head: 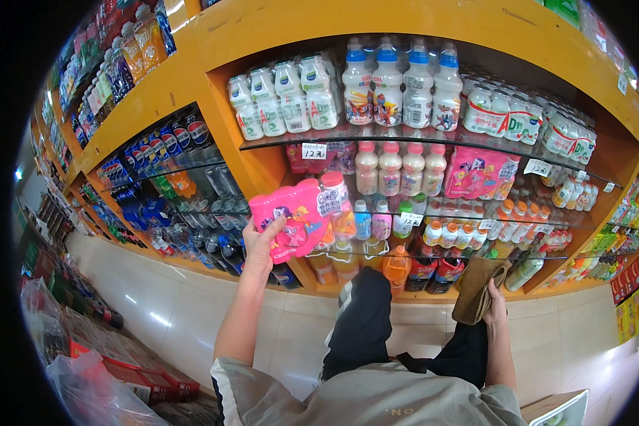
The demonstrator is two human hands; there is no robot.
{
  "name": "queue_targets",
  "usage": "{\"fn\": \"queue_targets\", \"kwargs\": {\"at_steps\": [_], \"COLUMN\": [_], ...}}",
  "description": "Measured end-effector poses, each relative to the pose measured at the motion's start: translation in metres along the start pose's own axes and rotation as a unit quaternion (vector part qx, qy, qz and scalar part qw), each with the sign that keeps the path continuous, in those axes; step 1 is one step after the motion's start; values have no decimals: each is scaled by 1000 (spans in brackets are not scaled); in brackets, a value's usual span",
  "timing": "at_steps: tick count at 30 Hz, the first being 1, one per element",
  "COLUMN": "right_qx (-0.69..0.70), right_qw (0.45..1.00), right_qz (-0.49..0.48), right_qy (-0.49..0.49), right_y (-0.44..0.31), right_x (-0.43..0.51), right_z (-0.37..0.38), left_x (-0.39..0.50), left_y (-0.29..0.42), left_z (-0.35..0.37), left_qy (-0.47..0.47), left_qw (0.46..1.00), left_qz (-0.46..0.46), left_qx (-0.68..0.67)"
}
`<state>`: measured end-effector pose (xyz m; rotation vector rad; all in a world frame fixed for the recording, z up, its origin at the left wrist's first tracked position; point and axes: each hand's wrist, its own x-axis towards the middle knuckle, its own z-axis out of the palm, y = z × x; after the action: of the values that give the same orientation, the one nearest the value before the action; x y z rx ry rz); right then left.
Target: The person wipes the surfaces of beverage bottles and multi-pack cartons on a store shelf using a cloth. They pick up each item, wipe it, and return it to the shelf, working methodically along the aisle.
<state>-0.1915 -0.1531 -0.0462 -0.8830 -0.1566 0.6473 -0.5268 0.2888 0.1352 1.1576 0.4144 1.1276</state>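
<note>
My left hand (261, 242) grips a pink shrink-wrapped pack of drink bottles (298, 221) by its lower left end, tilted in front of the shelf unit. Cartoon ponies are printed on the wrap. Lower on the right, my right hand (495, 306) holds a folded brown cloth (478, 293) near my knee. Behind the held pack, pink-capped bottles (390, 168) stand on the glass shelf (426, 139) level below the top one. Another pink pack (479, 173) of the same kind sits to their right.
The yellow shelf frame (298, 26) surrounds the bays. Blue-capped bottles (386, 85) and white bottle packs (285, 98) fill the top shelf; handwritten price tags (314, 151) hang on shelf edges. Cola cans (154, 144) stand left. Cartons (122, 362) and plastic wrap (93, 386) lie lower left on the tiled floor (191, 314).
</note>
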Motion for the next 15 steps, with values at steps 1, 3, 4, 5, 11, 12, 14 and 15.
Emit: {"fn": "queue_targets", "kwargs": {"at_steps": [1, 3, 4, 5, 11, 12, 14, 15], "right_qx": [-2, 11, 18, 17, 21, 19, 15, 9], "right_qw": [1000, 1000, 1000, 1000, 1000, 1000, 1000, 1000], "right_qz": [-2, 9, 14, 11, -9, -12, -16, -14], "right_qy": [6, -2, -7, -6, 5, 7, 10, 12], "right_y": [1, 0, 0, 0, 0, -1, -1, -1], "right_x": [1, 0, 0, 0, -4, -5, -7, -6], "right_z": [0, 0, 1, 2, 8, 9, 12, 9], "left_x": [6, 16, 20, 24, 48, 51, 56, 59], "left_y": [1, 5, 7, 8, 5, 3, 0, 0], "left_z": [0, 2, 5, 6, 10, 11, 12, 15], "left_qy": [5, 15, 18, 21, 31, 29, 24, 19], "left_qw": [1000, 1000, 1000, 999, 998, 998, 998, 999], "left_qz": [-6, -12, -15, -18, -46, -46, -43, -39], "left_qx": [-4, -3, -13, -23, -37, -35, -32, -33]}}
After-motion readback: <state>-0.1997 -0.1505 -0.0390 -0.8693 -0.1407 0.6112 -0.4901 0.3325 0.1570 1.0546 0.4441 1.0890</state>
